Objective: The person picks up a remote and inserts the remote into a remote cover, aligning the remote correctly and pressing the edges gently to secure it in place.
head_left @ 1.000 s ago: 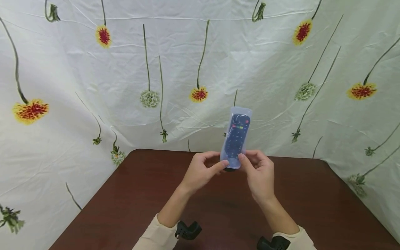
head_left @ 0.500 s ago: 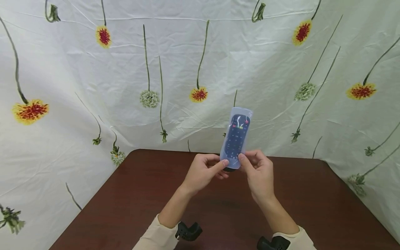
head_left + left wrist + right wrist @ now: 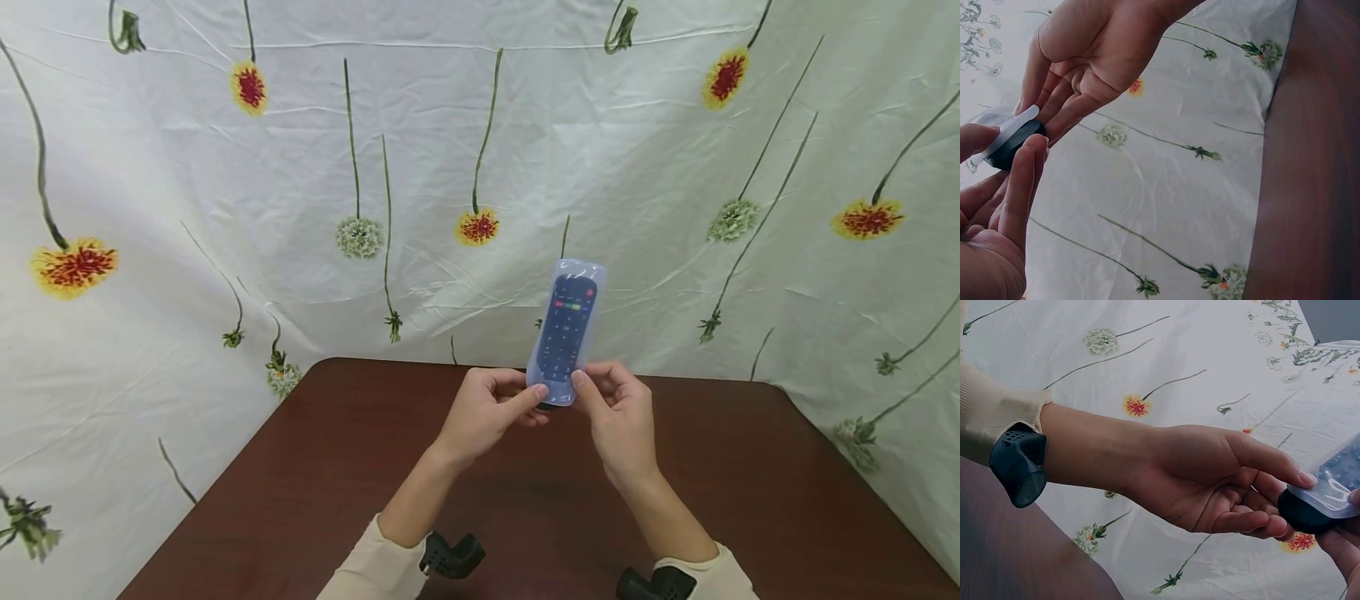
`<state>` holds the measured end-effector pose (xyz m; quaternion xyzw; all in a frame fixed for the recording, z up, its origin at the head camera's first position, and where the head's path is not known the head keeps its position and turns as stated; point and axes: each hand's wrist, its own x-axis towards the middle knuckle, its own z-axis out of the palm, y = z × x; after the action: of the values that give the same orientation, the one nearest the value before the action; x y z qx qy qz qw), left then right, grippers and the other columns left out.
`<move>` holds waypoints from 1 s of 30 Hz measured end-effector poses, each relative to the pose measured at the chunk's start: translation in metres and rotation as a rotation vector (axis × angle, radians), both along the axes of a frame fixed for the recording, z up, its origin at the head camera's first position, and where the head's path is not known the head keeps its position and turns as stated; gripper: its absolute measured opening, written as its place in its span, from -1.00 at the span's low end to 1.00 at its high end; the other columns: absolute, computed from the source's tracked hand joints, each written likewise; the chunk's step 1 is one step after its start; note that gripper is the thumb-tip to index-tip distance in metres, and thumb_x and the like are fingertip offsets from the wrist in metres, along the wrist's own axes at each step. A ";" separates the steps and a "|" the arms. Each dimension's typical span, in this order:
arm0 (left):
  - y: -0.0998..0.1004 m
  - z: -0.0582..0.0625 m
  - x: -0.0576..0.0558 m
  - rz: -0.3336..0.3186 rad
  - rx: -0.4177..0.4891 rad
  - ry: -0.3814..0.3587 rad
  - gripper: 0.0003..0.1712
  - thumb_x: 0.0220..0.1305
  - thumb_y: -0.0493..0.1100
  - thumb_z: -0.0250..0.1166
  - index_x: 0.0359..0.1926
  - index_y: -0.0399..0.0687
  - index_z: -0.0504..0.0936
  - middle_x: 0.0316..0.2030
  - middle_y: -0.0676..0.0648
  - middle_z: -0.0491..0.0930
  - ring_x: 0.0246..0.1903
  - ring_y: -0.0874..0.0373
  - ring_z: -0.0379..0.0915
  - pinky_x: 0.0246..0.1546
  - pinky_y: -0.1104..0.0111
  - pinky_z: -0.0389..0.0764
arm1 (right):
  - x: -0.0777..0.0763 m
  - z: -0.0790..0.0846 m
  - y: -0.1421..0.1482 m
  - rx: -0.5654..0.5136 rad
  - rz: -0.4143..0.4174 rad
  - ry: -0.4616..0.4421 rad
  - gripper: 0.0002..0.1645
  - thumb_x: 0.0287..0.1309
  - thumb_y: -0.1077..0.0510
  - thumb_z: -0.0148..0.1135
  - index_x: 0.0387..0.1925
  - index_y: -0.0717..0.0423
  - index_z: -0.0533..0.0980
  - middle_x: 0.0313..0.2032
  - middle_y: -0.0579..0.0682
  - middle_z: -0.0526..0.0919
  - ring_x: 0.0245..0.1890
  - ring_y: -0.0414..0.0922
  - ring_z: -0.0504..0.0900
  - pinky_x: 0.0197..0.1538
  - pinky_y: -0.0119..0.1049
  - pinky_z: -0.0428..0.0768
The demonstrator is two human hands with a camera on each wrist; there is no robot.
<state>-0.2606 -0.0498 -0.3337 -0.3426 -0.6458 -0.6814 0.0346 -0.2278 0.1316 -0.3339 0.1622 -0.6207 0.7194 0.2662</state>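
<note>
In the head view, a dark remote control [image 3: 567, 329] with small coloured buttons stands tilted inside a translucent bluish cover [image 3: 582, 267]. My left hand [image 3: 476, 421] pinches the cover's lower left corner, thumb in front. At the lower right, my right hand [image 3: 626, 421] pinches it too, its thumb on the front face. Both wrist views show the remote's dark rounded end [image 3: 1304, 514] poking out of the cover's near edge. Some fingertips behind the remote are hidden in the head view.
The remote is held up above the far edge of a dark reddish-brown table [image 3: 360, 442]. Behind and around the table hangs a white cloth [image 3: 420, 108] printed with flowers. A black camera mount [image 3: 453, 556] sits at each wrist, by the beige sleeves.
Both hands keep their pinch on the covered remote control. Its top has dipped slightly, the glare on the cover has shifted, and the right hand has moved a touch left.
</note>
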 end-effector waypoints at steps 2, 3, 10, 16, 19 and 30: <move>-0.001 0.000 0.000 -0.005 0.000 0.000 -0.73 0.40 -0.34 0.35 -0.03 -0.54 0.69 -0.24 -0.30 0.75 -0.39 -0.22 0.74 -0.32 0.10 0.75 | 0.000 0.000 0.000 0.009 0.004 -0.005 -0.90 0.35 0.51 0.18 -0.15 0.58 0.52 -0.30 0.04 0.77 -0.31 -0.14 0.77 -0.18 -0.21 0.73; -0.001 0.000 0.000 -0.007 0.001 0.000 -0.73 0.40 -0.34 0.35 -0.02 -0.54 0.69 -0.24 -0.30 0.75 -0.39 -0.22 0.74 -0.31 0.10 0.75 | 0.000 0.000 0.001 0.012 0.006 -0.007 -0.89 0.35 0.51 0.18 -0.15 0.58 0.52 -0.30 0.04 0.77 -0.30 -0.14 0.77 -0.18 -0.21 0.73; -0.004 0.001 0.000 -0.024 -0.004 -0.002 -0.72 0.37 -0.38 0.36 0.00 -0.54 0.68 -0.21 -0.31 0.75 -0.38 -0.23 0.75 -0.30 0.11 0.75 | 0.000 0.000 0.001 0.022 0.039 -0.014 -0.86 0.36 0.51 0.18 -0.10 0.58 0.51 -0.19 0.20 0.75 -0.23 -0.10 0.78 -0.12 -0.18 0.72; -0.003 0.001 0.000 -0.033 -0.008 0.011 -0.72 0.37 -0.38 0.35 0.02 -0.55 0.67 -0.21 -0.31 0.75 -0.38 -0.24 0.74 -0.31 0.11 0.75 | 0.000 0.000 0.002 0.030 0.045 -0.013 -0.83 0.37 0.48 0.21 -0.07 0.57 0.52 -0.12 0.34 0.72 -0.21 -0.10 0.78 -0.11 -0.19 0.72; -0.003 0.001 0.000 -0.026 -0.013 0.025 -0.73 0.38 -0.37 0.35 0.00 -0.54 0.68 -0.22 -0.30 0.75 -0.39 -0.24 0.74 -0.32 0.12 0.75 | 0.000 0.000 0.002 0.027 0.045 -0.015 -0.82 0.37 0.46 0.21 -0.06 0.57 0.52 -0.10 0.35 0.71 -0.21 -0.10 0.78 -0.11 -0.19 0.72; -0.003 0.000 0.000 -0.017 -0.024 0.045 -0.74 0.38 -0.37 0.34 -0.01 -0.53 0.68 -0.24 -0.29 0.75 -0.40 -0.23 0.74 -0.34 0.12 0.75 | 0.000 -0.001 0.002 0.048 0.033 -0.010 -0.82 0.38 0.45 0.22 -0.06 0.54 0.53 -0.08 0.39 0.70 -0.21 -0.09 0.78 -0.13 -0.21 0.72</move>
<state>-0.2604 -0.0528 -0.3334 -0.3637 -0.6499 -0.6662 0.0392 -0.2274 0.1332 -0.3347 0.1754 -0.6363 0.7094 0.2473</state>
